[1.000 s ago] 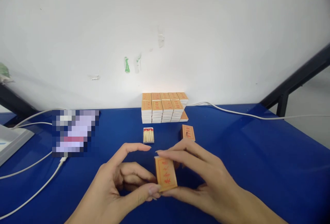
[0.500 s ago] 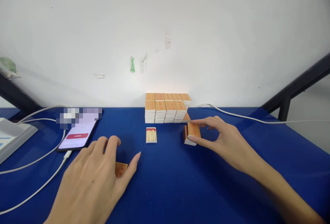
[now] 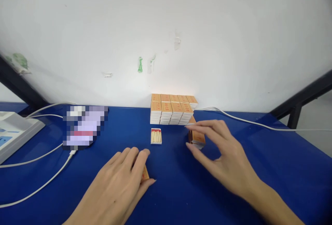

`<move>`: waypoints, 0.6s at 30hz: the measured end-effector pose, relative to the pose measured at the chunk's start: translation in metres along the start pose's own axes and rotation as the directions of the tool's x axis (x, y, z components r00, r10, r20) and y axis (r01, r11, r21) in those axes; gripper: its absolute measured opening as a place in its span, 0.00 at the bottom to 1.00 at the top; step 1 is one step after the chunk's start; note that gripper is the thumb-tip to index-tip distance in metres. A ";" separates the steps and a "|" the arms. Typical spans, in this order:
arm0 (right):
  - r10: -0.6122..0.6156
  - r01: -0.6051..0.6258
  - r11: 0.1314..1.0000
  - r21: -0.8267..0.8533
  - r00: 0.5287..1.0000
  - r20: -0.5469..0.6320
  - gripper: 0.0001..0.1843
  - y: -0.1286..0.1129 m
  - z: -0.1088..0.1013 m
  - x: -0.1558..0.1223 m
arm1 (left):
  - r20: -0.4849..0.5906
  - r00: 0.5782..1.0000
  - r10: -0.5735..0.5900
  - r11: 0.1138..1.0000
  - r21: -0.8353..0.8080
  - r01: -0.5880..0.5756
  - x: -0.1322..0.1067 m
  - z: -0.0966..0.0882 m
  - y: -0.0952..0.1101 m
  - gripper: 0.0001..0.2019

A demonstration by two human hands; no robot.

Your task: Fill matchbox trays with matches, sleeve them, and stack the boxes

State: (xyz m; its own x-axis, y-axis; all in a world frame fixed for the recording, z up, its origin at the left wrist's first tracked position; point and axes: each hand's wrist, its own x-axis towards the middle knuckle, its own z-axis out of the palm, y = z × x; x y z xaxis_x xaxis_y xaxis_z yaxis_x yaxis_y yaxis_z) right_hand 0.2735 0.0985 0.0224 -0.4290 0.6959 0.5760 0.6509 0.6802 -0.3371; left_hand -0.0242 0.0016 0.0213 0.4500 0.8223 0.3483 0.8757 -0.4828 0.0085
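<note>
My left hand (image 3: pixel 119 180) is curled around a matchbox (image 3: pixel 145 174) low over the blue tabletop; most of the box is hidden beneath the fingers. On the right, my right hand (image 3: pixel 225 159) has thumb and forefinger apart beside a small matchbox stack (image 3: pixel 198 137), which shows partly behind the fingers. Between the hands and a little farther off lies an open matchbox tray (image 3: pixel 156 137), full of red-tipped matches. Behind it, a neat block of stacked matchboxes (image 3: pixel 171 112) with orange tops and white sides stands near the wall.
To the left lies a phone (image 3: pixel 85 126) with a charging cable (image 3: pixel 67 161) plugged in. A white device (image 3: pixel 22 130) sits at the far left edge. Another white cable (image 3: pixel 241 118) runs behind on the right. The wall (image 3: pixel 166 17) borders the blue table (image 3: pixel 171 197).
My left hand has moved right, its thumb drawing in along the matchbox. My right hand's fingers have come away from the top box of the small stack. The view has shifted slightly.
</note>
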 end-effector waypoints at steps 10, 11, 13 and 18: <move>-0.214 0.097 0.962 0.256 0.848 0.485 0.37 -0.045 0.020 -0.003 | -0.083 0.997 0.005 0.979 -0.203 -0.021 -0.003 0.018 0.003 0.33; -0.209 0.089 0.963 0.256 0.844 0.494 0.37 -0.045 0.020 -0.002 | -0.067 0.998 -0.012 0.973 -0.231 -0.004 -0.002 0.018 0.003 0.33; -0.200 0.078 0.964 0.255 0.846 0.494 0.37 -0.044 0.019 -0.001 | -0.038 0.999 -0.034 0.960 -0.278 0.022 0.000 0.016 0.003 0.31; -0.197 0.091 0.965 0.248 0.874 0.445 0.31 -0.038 0.015 -0.003 | -0.036 0.997 -0.067 0.940 -0.338 0.051 0.006 0.008 0.002 0.22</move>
State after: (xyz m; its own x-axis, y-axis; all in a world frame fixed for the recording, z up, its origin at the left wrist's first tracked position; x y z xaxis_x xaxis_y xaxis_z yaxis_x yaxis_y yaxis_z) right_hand 0.2405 0.0736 0.0222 -0.7815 0.5768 0.2379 0.4339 0.7764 -0.4571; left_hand -0.0179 0.0081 0.0161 0.3838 0.8415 0.3801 0.7866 -0.5136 0.3428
